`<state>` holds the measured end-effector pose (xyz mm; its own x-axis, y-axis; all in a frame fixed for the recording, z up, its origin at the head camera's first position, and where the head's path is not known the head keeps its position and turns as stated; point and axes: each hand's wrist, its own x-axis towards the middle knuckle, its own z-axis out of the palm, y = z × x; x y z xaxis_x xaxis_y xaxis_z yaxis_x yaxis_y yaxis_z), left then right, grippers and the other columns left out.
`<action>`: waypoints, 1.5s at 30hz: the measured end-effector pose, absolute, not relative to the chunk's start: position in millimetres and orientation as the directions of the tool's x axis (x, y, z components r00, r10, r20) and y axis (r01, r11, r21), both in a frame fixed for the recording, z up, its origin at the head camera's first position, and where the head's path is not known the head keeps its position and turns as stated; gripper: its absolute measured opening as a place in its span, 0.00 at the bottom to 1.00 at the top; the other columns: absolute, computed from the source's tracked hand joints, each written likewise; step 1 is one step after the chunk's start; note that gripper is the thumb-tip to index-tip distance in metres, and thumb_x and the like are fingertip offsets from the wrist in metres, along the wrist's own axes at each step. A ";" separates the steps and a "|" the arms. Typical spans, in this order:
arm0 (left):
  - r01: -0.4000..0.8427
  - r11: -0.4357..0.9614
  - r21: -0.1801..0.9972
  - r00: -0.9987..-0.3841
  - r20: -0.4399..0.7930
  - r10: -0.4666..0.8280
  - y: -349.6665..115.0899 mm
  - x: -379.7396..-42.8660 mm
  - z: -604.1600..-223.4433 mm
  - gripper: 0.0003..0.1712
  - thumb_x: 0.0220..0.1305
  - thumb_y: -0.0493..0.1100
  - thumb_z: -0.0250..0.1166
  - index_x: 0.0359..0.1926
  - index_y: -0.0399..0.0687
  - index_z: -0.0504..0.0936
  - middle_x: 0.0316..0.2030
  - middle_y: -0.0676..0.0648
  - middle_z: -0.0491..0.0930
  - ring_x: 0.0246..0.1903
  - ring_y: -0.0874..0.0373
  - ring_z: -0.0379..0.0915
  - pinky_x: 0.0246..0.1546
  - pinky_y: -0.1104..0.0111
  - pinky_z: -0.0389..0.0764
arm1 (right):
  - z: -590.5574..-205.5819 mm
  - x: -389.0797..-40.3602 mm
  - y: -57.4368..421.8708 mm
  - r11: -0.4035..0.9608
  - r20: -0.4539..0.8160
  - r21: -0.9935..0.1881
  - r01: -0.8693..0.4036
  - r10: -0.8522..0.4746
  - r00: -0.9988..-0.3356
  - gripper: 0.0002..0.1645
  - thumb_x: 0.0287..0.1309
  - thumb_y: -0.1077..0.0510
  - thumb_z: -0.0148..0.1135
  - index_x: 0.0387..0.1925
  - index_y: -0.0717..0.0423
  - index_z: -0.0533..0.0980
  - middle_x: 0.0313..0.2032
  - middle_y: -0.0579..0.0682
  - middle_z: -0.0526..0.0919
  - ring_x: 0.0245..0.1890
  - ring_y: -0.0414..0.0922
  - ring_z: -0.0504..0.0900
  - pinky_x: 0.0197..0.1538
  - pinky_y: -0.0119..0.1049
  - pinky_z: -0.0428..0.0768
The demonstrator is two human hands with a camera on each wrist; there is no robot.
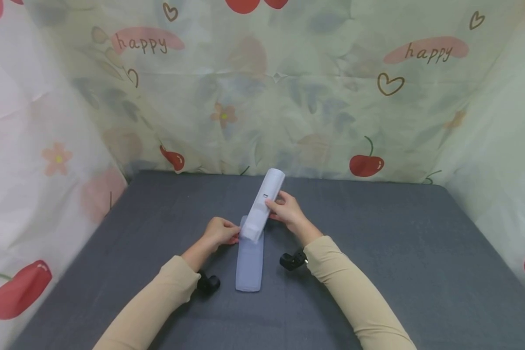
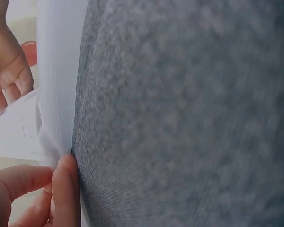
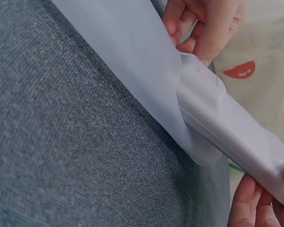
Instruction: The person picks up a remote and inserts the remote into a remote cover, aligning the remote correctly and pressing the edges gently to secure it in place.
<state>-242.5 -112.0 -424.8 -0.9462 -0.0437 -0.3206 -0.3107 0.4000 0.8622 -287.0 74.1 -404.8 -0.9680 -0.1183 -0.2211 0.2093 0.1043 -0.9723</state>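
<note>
A long white remote control (image 1: 266,199), with a small dark mark on its face, tilts up from a flat, translucent pale sleeve (image 1: 249,270). My right hand (image 1: 286,210) grips the remote by its upper half, thumb on top and fingers underneath. In the right wrist view, the remote's lower end (image 3: 199,90) meets the mouth of the sleeve (image 3: 132,56); how far it is inside is hard to tell. Thumb and fingertips of my left hand (image 1: 221,231) pinch the sleeve's left edge near that mouth, seen closely in the left wrist view (image 2: 61,189).
Dark grey cloth covers the table (image 1: 376,272). A patterned curtain (image 1: 288,107) with cherries and hearts hangs behind it and along both sides. Black wrist cameras sit under the left cuff (image 1: 208,283) and beside the right cuff (image 1: 292,261).
</note>
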 end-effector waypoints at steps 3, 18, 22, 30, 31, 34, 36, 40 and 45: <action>-0.317 0.378 0.870 -0.945 -0.323 -0.050 -112.0 -242.2 -424.3 0.12 0.60 0.34 0.61 0.40 0.26 0.81 0.20 0.48 0.78 0.16 0.67 0.73 0.23 0.76 0.79 | -404.2 -287.7 73.8 0.104 -0.229 -0.971 0.216 -0.141 -0.963 0.32 0.64 0.62 0.53 0.68 0.59 0.57 0.59 0.67 0.71 0.52 0.54 0.77 0.56 0.46 0.77; -0.357 0.322 0.877 -0.932 -0.359 -0.057 -110.7 -242.1 -424.7 0.14 0.61 0.37 0.61 0.43 0.29 0.81 0.25 0.47 0.79 0.20 0.66 0.75 0.26 0.76 0.80 | -400.5 -290.3 73.2 0.084 -0.219 -0.975 0.204 -0.267 -0.939 0.33 0.65 0.65 0.49 0.70 0.58 0.53 0.61 0.69 0.67 0.58 0.59 0.72 0.61 0.50 0.72; -0.365 0.318 0.875 -0.926 -0.377 -0.024 -109.5 -240.5 -422.8 0.16 0.64 0.40 0.60 0.46 0.31 0.80 0.33 0.43 0.82 0.25 0.64 0.77 0.31 0.74 0.81 | -396.9 -289.2 73.0 0.106 -0.184 -0.981 0.161 -0.269 -0.945 0.33 0.65 0.64 0.50 0.69 0.59 0.54 0.60 0.69 0.69 0.55 0.56 0.75 0.57 0.48 0.75; -0.356 0.227 0.906 -0.915 -0.388 0.114 -106.4 -235.6 -410.4 0.25 0.65 0.45 0.59 0.55 0.30 0.73 0.52 0.33 0.77 0.47 0.51 0.80 0.48 0.63 0.80 | -380.7 -282.2 77.8 0.145 -0.118 -0.986 0.079 -0.285 -0.951 0.33 0.65 0.63 0.51 0.69 0.59 0.54 0.61 0.67 0.68 0.58 0.57 0.73 0.56 0.48 0.76; -0.342 0.220 0.914 -0.918 -0.375 0.131 -105.7 -234.5 -409.0 0.25 0.64 0.45 0.60 0.56 0.29 0.73 0.53 0.32 0.76 0.49 0.49 0.79 0.49 0.62 0.79 | -378.6 -281.3 78.9 0.151 -0.110 -0.986 0.068 -0.291 -0.950 0.33 0.65 0.63 0.51 0.69 0.59 0.55 0.61 0.66 0.68 0.58 0.58 0.72 0.56 0.48 0.76; -0.314 0.190 0.930 -0.927 -0.343 0.150 -101.4 -230.4 -405.6 0.26 0.62 0.42 0.63 0.56 0.30 0.73 0.53 0.33 0.76 0.49 0.49 0.78 0.49 0.62 0.79 | -372.6 -278.1 83.0 0.157 -0.083 -0.987 0.035 -0.313 -0.946 0.33 0.65 0.62 0.51 0.69 0.59 0.55 0.62 0.65 0.67 0.59 0.59 0.71 0.57 0.50 0.75; -0.298 0.175 0.938 -0.935 -0.324 0.145 -97.7 -227.2 -403.2 0.25 0.60 0.42 0.64 0.55 0.31 0.74 0.52 0.34 0.77 0.47 0.51 0.79 0.49 0.62 0.79 | -368.0 -275.2 86.0 0.161 -0.064 -0.987 0.011 -0.330 -0.942 0.33 0.65 0.62 0.52 0.69 0.59 0.55 0.62 0.65 0.67 0.59 0.59 0.71 0.57 0.50 0.75; -0.275 0.142 0.951 -0.948 -0.292 0.124 -90.6 -220.6 -397.5 0.23 0.59 0.42 0.65 0.53 0.34 0.76 0.50 0.37 0.78 0.42 0.58 0.79 0.48 0.63 0.80 | -359.1 -268.3 92.0 0.146 -0.038 -0.989 -0.015 -0.356 -0.934 0.33 0.65 0.61 0.52 0.69 0.58 0.54 0.63 0.64 0.66 0.61 0.58 0.69 0.57 0.50 0.75; -0.246 0.132 0.960 -0.960 -0.260 0.106 -84.0 -211.4 -389.4 0.21 0.59 0.43 0.66 0.51 0.36 0.77 0.46 0.40 0.79 0.38 0.60 0.79 0.45 0.64 0.81 | -349.3 -258.6 99.8 0.137 -0.018 -0.990 -0.036 -0.376 -0.926 0.34 0.65 0.60 0.53 0.69 0.57 0.55 0.64 0.63 0.65 0.62 0.57 0.68 0.58 0.50 0.74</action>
<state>-211.4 -84.0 -389.4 -0.9596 0.1063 -0.2604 -0.2459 0.1321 0.9602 -258.6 99.8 -349.3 -0.9263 -0.3763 -0.0183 -0.0360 0.1367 -0.9900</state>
